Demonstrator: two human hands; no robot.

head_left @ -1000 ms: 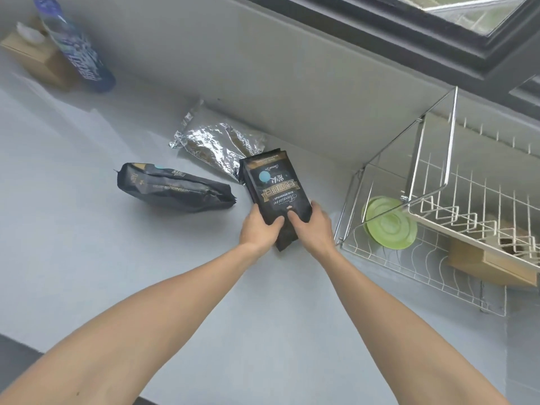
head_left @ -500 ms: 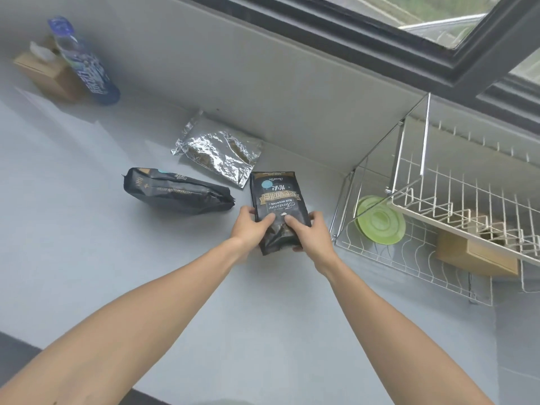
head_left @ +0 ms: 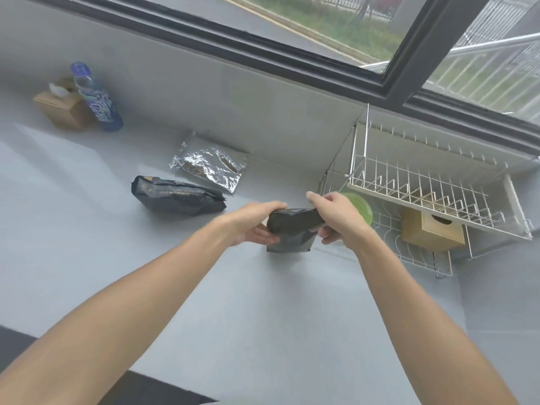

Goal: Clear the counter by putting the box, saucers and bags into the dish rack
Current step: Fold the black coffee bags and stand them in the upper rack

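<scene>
Your left hand [head_left: 257, 222] and right hand [head_left: 336, 217] both grip the soft black foil bag [head_left: 292, 229], lifted over the counter's [head_left: 204, 287] back right part, just beside the white wire dish rack [head_left: 423, 194]. Keep both grips firm and carry it rightward, low under the upper shelf. Set it down clear of the green saucer [head_left: 362, 209].

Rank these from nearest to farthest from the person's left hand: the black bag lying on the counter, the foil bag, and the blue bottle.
From the left hand in the head view:
1. Black bag lying on its side, just to the hand's left on the counter.
2. Foil bag, farther back, by the wall.
3. Blue bottle, far left corner, beside a brown tissue box.
</scene>
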